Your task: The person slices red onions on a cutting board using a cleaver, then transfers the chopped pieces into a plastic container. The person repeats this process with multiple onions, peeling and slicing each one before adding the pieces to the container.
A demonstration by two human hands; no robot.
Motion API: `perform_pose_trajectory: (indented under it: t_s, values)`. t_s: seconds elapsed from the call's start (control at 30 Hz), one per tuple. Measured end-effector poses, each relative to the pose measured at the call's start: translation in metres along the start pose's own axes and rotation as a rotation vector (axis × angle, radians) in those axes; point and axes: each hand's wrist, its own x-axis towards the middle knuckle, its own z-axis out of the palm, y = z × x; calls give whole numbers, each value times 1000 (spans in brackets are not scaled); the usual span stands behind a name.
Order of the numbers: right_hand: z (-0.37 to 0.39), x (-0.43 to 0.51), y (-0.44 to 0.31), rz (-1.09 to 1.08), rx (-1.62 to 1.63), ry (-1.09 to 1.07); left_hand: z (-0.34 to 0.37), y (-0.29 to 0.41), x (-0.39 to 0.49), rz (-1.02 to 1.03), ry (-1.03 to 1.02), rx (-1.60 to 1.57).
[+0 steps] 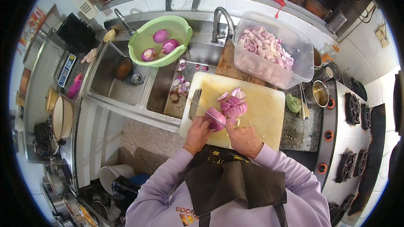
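My left hand [198,132] holds a peeled red onion [216,120] against the white plastic cutting board [268,113]. A kitchen knife [202,108] lies across the onion, its handle end in my right hand [244,138]. Right beside it on the board is a cluster of cut red onion pieces [234,106], with one loose slice [222,96] at its upper left. Beyond the board a clear plastic tub [284,77] holds many onion slices [265,47]. To the upper left, a green plastic colander or basin [157,61] contains several whole onions [160,35].
The board's left edge overhangs the steel sink [164,121], where onion scraps [181,85] lie. A wooden board [230,60] is under the tub. At right stand a metal pot [317,94], a green cloth [293,102] and a gas stove [342,132]. A faucet [221,22] rises behind.
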Motion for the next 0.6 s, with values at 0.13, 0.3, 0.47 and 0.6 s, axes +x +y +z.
perform_pose_trajectory:
  t_s: [0.13,0.3,0.47,0.6]
  values:
    - [-5,0,-14,32,-33,-49,0,-3,-1,22,-20,5]
    - [1,6,-13,94,-12,-181,1,-7,4,38,-62,26]
    - [25,17,1,145,144,-132,-2,-5,5,67,-36,35]
    - [38,17,1,178,65,-124,-2,-4,5,78,-6,36]
